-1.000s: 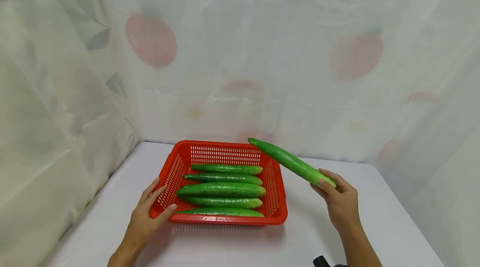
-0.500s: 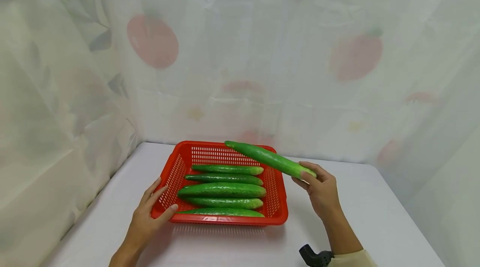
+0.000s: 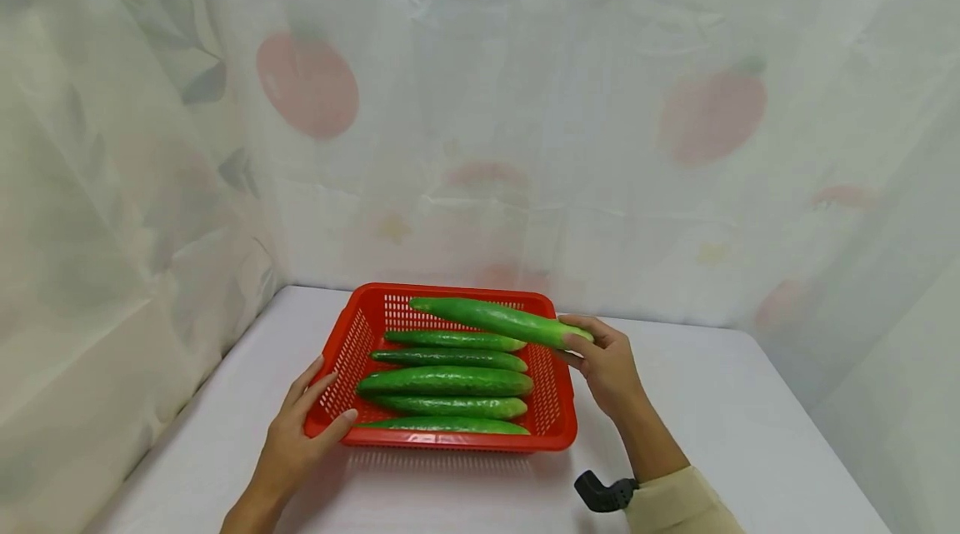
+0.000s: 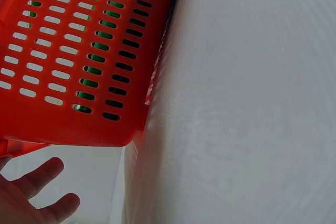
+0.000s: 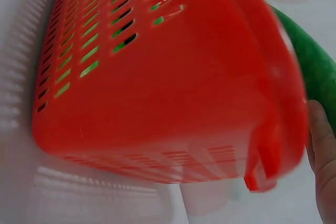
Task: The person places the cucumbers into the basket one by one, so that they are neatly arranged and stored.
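Note:
In the head view my right hand [image 3: 609, 363] grips a long green cucumber [image 3: 495, 319] by its paler end. That cucumber slants over the back right part of a red plastic basket [image 3: 450, 439], its far tip above the back wall. Several more cucumbers [image 3: 446, 381] lie side by side in the basket. My left hand [image 3: 296, 434] rests at the basket's front left corner, fingers spread along the left rim and thumb on the front rim. The right wrist view shows the held cucumber [image 5: 310, 61] partly hidden behind the basket wall [image 5: 157, 87].
A white-covered table [image 3: 712, 417] carries the basket. Pale printed curtains [image 3: 585, 142] enclose the back and sides. A black device [image 3: 603, 491] is strapped on the right wrist beside a beige sleeve [image 3: 678, 505].
My right hand has carried the cucumber leftward, from the basket's right side to over its back right part, levelling it somewhat. The left hand and basket have stayed nearly still.

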Demonstrator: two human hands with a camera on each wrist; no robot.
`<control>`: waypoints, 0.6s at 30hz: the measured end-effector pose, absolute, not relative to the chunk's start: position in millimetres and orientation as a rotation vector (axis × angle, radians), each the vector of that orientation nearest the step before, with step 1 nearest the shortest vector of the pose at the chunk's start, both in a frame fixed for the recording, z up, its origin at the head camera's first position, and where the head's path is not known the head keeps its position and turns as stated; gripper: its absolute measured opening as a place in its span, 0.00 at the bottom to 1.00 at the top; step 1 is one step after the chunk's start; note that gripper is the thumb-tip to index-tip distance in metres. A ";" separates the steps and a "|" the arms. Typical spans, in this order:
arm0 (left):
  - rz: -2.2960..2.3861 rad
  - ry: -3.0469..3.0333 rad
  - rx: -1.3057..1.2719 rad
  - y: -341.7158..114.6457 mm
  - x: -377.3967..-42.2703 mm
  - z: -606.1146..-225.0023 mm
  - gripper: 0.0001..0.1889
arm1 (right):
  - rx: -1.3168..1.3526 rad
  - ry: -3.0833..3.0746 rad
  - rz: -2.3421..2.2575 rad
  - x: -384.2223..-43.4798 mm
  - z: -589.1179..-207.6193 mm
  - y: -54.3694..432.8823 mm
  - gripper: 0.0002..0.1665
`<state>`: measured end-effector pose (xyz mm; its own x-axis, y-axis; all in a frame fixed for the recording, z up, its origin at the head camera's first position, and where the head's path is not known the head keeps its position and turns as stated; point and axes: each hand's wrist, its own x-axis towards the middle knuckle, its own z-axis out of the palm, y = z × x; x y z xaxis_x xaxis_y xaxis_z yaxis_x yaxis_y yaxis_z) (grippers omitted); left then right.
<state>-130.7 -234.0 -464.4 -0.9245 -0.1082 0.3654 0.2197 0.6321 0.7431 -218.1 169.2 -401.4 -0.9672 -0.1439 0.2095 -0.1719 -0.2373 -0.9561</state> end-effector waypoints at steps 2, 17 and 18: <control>-1.200 -2.480 -0.087 -233.9 -130.5 -464.4 0.31 | 0.406 -1.943 2.436 -220.5 -401.6 165.1 0.22; -1.215 -2.479 -0.087 -234.1 -130.8 -465.7 0.30 | 0.465 -2.105 2.425 -236.6 -411.7 136.7 0.17; -1.215 -2.479 -0.087 -234.0 -130.8 -465.6 0.30 | 0.468 -2.121 2.422 -236.9 -412.0 135.2 0.18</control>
<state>-130.8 -234.0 -465.6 -0.9271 -0.1085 0.3589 0.2171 0.6249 0.7499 -236.9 135.2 -412.0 -0.9524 -0.2702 0.1409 -0.1042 -0.1460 -0.9838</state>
